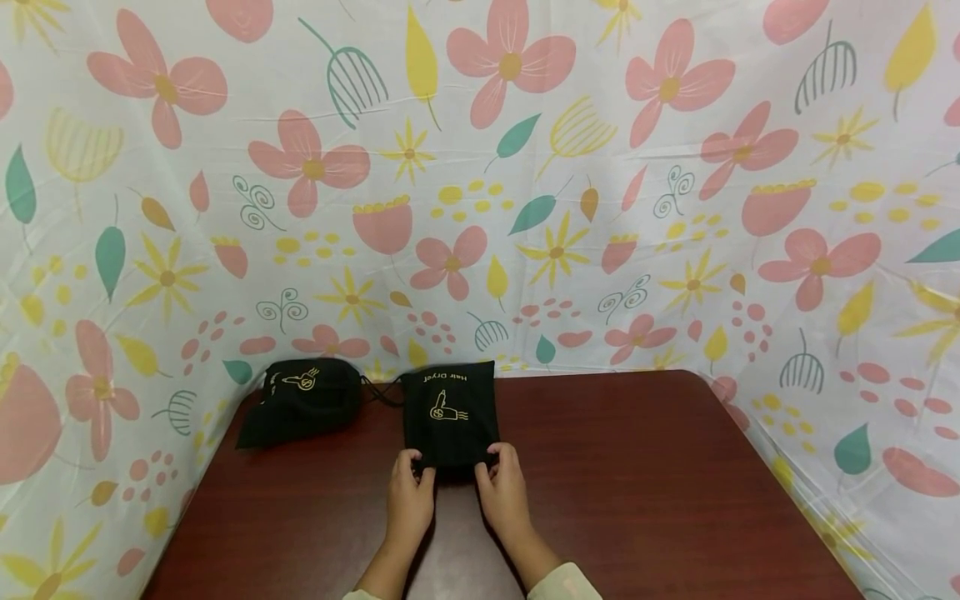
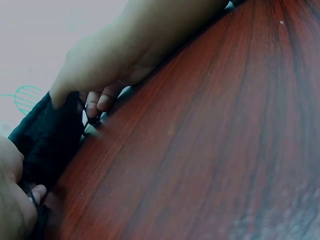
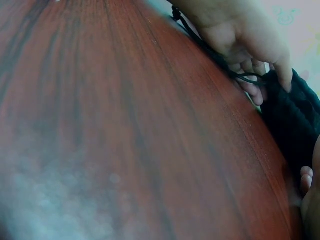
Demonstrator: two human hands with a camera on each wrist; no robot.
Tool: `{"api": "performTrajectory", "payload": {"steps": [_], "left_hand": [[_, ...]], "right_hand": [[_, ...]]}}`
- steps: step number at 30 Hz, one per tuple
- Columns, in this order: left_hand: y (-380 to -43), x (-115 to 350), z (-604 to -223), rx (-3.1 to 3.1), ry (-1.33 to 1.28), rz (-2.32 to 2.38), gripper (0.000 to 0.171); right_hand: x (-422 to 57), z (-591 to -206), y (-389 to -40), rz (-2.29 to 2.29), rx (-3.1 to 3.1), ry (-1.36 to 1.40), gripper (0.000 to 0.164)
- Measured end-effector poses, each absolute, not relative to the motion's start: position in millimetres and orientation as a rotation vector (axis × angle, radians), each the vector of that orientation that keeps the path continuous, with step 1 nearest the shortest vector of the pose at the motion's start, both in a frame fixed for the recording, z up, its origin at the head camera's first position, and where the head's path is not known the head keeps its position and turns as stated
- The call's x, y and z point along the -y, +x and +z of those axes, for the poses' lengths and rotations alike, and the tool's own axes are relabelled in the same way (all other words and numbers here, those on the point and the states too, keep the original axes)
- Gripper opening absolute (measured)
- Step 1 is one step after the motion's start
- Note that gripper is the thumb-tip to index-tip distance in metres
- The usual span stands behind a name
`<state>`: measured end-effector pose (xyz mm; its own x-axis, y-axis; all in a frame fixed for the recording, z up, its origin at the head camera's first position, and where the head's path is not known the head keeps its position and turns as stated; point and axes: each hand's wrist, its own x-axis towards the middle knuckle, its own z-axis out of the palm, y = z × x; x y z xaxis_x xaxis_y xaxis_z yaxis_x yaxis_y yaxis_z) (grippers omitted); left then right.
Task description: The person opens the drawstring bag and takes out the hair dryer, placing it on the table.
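Note:
A black drawstring pouch (image 1: 450, 437) with gold "Hair Dryer" lettering and a hair-dryer drawing stands toward the table's far edge, its print upside down from here. My left hand (image 1: 410, 500) pinches its near left corner. At the near right corner, my right hand (image 1: 504, 496) grips the cloth the same way. Both wrist views show thumbs on top of the cloth and fingertips curled below. A black cord (image 3: 245, 76) hangs by the left hand's fingers in the right wrist view. What the pouch contains is hidden.
Left of it, a second black pouch (image 1: 311, 408) with a gold drawing lies bulging at the far left corner. Black cords (image 1: 381, 390) run between the two pouches. The reddish-brown wooden table (image 1: 637, 483) meets a floral curtain (image 1: 570, 208) along its back and sides.

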<state>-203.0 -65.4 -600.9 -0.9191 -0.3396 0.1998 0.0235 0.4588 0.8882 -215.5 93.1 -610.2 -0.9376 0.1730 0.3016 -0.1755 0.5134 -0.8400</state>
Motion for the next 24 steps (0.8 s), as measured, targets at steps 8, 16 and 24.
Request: {"api": "performTrajectory", "payload": {"steps": [8,16,24], "left_hand": [[-202.9,65.3,-600.0,2.363,0.262,-1.460,0.016],[-203.3,65.9,-600.2,2.366,0.263,-1.448,0.017],[-202.5,66.4,-600.7,2.368,0.264,-1.464,0.018]], "right_hand": [[-94.1,-609.4,-215.2,1.412,2.409,0.020,0.022],[-94.3,-609.4,-215.0,1.424,2.410,0.019,0.022],[-93.6,-609.2,-214.5,1.413,2.401,0.022,0.023]]}}
